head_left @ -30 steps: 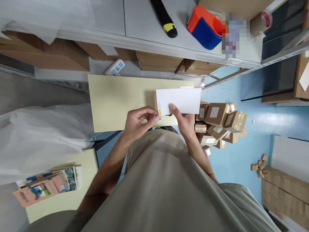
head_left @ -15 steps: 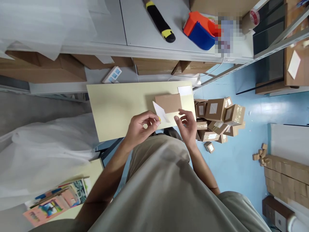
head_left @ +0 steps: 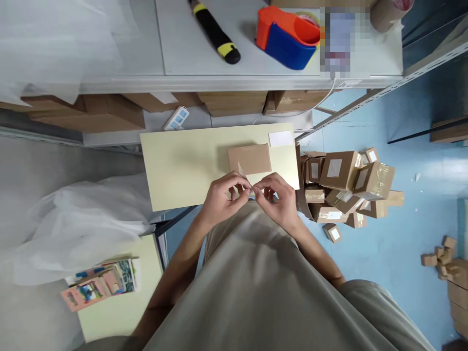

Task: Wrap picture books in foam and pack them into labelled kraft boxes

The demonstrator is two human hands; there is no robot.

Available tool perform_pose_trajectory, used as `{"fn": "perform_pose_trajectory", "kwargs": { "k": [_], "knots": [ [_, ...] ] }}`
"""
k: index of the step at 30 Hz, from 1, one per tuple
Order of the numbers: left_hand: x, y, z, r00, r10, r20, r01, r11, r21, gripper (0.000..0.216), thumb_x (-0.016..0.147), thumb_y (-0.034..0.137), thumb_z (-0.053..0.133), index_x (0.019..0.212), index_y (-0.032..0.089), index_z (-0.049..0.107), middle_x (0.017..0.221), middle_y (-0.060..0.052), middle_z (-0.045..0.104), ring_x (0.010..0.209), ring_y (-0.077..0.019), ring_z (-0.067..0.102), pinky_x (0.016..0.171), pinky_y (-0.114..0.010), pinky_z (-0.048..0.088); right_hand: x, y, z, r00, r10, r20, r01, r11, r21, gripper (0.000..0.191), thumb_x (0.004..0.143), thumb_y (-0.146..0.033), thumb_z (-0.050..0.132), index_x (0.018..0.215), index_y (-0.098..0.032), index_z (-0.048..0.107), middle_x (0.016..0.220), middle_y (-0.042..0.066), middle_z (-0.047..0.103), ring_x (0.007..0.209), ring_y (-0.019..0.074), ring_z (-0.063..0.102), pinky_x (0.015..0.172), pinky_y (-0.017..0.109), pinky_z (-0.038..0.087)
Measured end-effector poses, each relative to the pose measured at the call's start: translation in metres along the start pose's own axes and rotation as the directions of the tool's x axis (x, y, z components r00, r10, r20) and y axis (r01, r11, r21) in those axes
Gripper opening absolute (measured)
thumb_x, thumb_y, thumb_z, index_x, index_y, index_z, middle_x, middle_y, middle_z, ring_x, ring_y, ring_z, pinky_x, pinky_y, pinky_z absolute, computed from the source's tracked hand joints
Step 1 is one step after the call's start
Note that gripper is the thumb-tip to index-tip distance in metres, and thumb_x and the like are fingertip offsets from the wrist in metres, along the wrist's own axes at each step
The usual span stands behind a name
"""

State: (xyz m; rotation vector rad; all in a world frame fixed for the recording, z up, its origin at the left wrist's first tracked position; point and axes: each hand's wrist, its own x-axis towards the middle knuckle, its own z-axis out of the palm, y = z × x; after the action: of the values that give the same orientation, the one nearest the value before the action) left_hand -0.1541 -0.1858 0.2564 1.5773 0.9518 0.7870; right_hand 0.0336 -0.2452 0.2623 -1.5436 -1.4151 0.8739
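Note:
My left hand (head_left: 223, 197) and my right hand (head_left: 276, 200) meet fingertip to fingertip over the near edge of a pale yellow table (head_left: 183, 163). Both pinch a thin white sheet (head_left: 242, 171), which shows only as a narrow edge-on sliver between them. Just beyond the fingers lies a flat brown cardboard box (head_left: 249, 159). A small white label (head_left: 281, 139) rests at the table's far right corner.
A grey shelf (head_left: 175, 53) above holds a black and yellow utility knife (head_left: 214, 31) and an orange and blue tape dispenser (head_left: 287, 36). Several taped cardboard boxes (head_left: 347, 187) are piled on the blue floor at right. Booklets (head_left: 98, 285) lie at lower left beside white plastic wrap (head_left: 76, 224).
The white sheet, held up flat a second ago, has turned edge-on and come down. My right hand let go of it, then moved left to pinch it beside my left hand.

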Motion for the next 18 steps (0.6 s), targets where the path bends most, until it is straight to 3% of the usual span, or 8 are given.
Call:
{"fn": "perform_pose_trajectory", "kwargs": {
  "k": [5, 12, 15, 18],
  "knots": [
    [0.030, -0.010, 0.074, 0.991, -0.118, -0.063, 0.122, 0.990, 0.064, 0.010, 0.095, 0.032, 0.072, 0.089, 0.024, 0.072, 0.089, -0.004, 0.076, 0.076, -0.0158, 0.070, 0.060, -0.025, 0.052, 0.009, 0.049, -0.076, 0.997, 0.079, -0.018, -0.076, 0.990, 0.120, 0.025, 0.106, -0.043, 0.069, 0.089, -0.026, 0.071, 0.089, 0.001, 0.068, 0.068, 0.0150, 0.058, 0.058, 0.030, 0.051],
    [0.074, -0.051, 0.169, 0.928, -0.319, -0.191, 0.340, 0.937, 0.086, 0.019, 0.089, 0.041, 0.072, 0.084, 0.023, 0.069, 0.087, -0.003, 0.074, 0.073, -0.0152, 0.069, 0.057, -0.022, 0.048, 0.018, 0.127, -0.211, 0.933, 0.198, -0.300, -0.142, 0.970, 0.200, 0.027, 0.107, -0.048, 0.072, 0.089, -0.027, 0.070, 0.088, 0.002, 0.064, 0.075, 0.0182, 0.060, 0.065, 0.033, 0.050],
    [0.089, -0.043, 0.200, 0.928, -0.327, -0.179, 0.348, 0.932, 0.098, 0.020, 0.091, 0.042, 0.072, 0.087, 0.023, 0.071, 0.088, -0.003, 0.074, 0.075, -0.0158, 0.070, 0.060, -0.023, 0.050, 0.021, 0.143, -0.231, 0.971, 0.201, -0.129, -0.169, 0.959, 0.226, 0.026, 0.105, -0.048, 0.076, 0.090, -0.027, 0.075, 0.090, 0.002, 0.068, 0.074, 0.0175, 0.062, 0.063, 0.032, 0.050],
    [0.102, -0.023, 0.225, 0.948, -0.288, -0.136, 0.307, 0.940, 0.148, 0.015, 0.093, 0.038, 0.072, 0.090, 0.024, 0.072, 0.089, -0.003, 0.074, 0.078, -0.0166, 0.071, 0.063, -0.025, 0.053, 0.023, 0.150, -0.228, 0.980, 0.194, 0.035, -0.197, 0.955, 0.223, 0.020, 0.100, -0.049, 0.083, 0.100, -0.029, 0.081, 0.097, 0.002, 0.073, 0.067, 0.0146, 0.061, 0.060, 0.031, 0.051]
  ]
}}
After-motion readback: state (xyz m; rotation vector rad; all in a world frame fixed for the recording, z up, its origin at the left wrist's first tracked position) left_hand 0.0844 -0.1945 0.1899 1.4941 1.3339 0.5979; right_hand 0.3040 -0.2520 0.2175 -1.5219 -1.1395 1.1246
